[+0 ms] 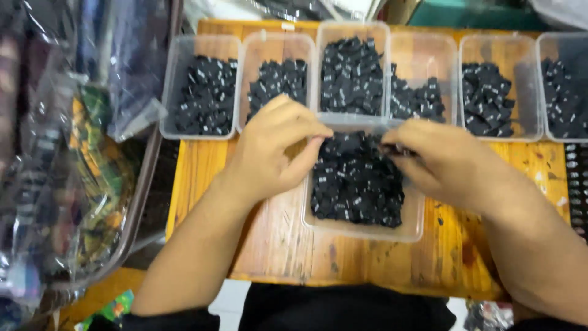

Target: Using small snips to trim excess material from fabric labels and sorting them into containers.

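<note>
Left hand (275,150) and right hand (438,156) both pinch small black tags (358,184) over a clear tub (361,232). Six more tubs (202,86) of tags sit behind it on the wooden bench (288,245).

The rightmost clear tub (566,86) runs off the frame's edge. The left hand (275,153) covers the near tub's (361,230) back-left corner, and the white marks on the small black tags (358,181) are too blurred to tell (wrapped bundles (55,153) left are smeared too).

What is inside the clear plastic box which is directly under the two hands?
The clear plastic box holds a heap of small black tags with pale marks. The left hand and right hand cover its upper corners, and the box floor beneath the heap is hidden.
</note>
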